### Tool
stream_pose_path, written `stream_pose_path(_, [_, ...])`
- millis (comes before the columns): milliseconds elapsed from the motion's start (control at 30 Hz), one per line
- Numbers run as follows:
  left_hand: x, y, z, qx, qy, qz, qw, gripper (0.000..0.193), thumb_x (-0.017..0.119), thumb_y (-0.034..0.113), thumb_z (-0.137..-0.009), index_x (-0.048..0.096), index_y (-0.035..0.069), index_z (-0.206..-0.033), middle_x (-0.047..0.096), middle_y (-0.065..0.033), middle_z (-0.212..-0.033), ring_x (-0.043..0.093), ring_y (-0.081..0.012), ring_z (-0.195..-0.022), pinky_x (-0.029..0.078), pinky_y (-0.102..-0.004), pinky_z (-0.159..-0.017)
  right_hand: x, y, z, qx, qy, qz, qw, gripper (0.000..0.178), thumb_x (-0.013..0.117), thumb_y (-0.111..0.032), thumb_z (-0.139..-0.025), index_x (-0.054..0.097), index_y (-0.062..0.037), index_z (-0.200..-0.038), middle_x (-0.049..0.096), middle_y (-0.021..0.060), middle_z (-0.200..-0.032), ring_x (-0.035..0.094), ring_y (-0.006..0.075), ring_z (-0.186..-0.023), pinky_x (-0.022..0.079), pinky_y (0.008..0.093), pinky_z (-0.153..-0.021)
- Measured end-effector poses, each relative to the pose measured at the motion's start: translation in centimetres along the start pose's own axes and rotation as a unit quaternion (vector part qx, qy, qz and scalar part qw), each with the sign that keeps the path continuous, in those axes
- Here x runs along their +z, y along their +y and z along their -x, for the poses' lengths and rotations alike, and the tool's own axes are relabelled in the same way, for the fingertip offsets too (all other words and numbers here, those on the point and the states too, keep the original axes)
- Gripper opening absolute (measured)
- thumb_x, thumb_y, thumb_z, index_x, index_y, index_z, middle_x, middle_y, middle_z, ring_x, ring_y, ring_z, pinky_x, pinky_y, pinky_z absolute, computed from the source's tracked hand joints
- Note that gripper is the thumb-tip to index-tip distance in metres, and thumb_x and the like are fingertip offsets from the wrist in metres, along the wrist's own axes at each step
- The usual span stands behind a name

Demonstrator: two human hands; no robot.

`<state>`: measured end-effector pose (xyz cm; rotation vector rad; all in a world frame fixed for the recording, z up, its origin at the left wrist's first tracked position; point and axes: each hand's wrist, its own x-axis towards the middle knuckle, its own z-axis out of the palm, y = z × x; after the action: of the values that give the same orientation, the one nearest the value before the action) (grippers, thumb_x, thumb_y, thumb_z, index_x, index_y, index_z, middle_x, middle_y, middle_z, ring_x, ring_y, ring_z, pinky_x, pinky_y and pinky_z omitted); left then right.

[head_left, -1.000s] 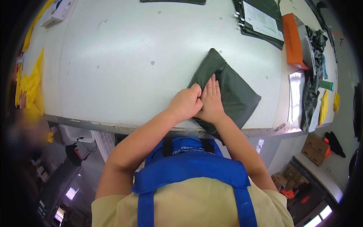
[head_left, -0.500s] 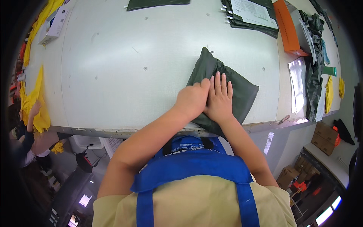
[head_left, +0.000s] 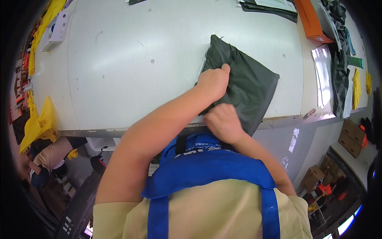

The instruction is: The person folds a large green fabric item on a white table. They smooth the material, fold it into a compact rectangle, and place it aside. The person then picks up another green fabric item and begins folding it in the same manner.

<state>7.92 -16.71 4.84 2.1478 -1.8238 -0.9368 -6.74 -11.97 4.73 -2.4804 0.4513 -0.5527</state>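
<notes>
A folded piece of dark green, slightly shiny fabric (head_left: pixel 254 75) lies at an angle on the white table, its near corner reaching over the front edge. My left hand (head_left: pixel 215 83) is closed at its left side, thumb uppermost, gripping the fabric. Nearer to me, my right hand (head_left: pixel 223 122) is curled closed at the near left part of the fabric, by the table's edge. What its fingers pinch is hidden beneath the hand.
Dark folded pieces (head_left: pixel 270 11) lie at the far right, beside an orange box (head_left: pixel 309 22). Crumpled dark material (head_left: pixel 340 79) lines the right side. A white box (head_left: pixel 55 31) and yellow fabric (head_left: pixel 39 123) are at the left, with a person (head_left: pixel 39 171) below.
My right hand has gone from lying flat on the fabric to curled at its near side. My left hand and the fabric appear slightly farther up; the whole view has shifted.
</notes>
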Motion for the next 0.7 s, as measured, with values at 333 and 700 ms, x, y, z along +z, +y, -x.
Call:
stream_pose_path(333, [-1.2,0.0,-0.1,-0.018,-0.027,-0.005,0.999,0.015,0.054,0.003,-0.081,0.05,-0.001,-0.095,0.066,-0.0216,-0.085,0.066,-0.0367,-0.082,0.054,-0.0448,-0.069,2.3,-0.2,-1.0,-0.051,-0.013,0.092,0.994,0.008,0.059,-0.016,-0.071,0.056,-0.0133,-0.078,0.049,0.0008,-0.073,0.049,0.019,-0.071,0.036,0.0335,-0.061])
stream_pose_path(700, [0.2,-7.3,6.1,0.069,0.258,0.215,0.939,0.044,0.07,0.02,-0.081,0.051,0.005,-0.119,0.063,-0.0126,-0.098,0.062,-0.0272,-0.075,0.05,-0.0388,-0.071,-2.4,0.6,-5.9,0.097,0.093,0.049,0.99,0.015,0.07,-0.01,-0.074,0.056,-0.0102,-0.081,0.057,0.0028,-0.082,0.055,0.0239,-0.084,0.038,0.0371,-0.071])
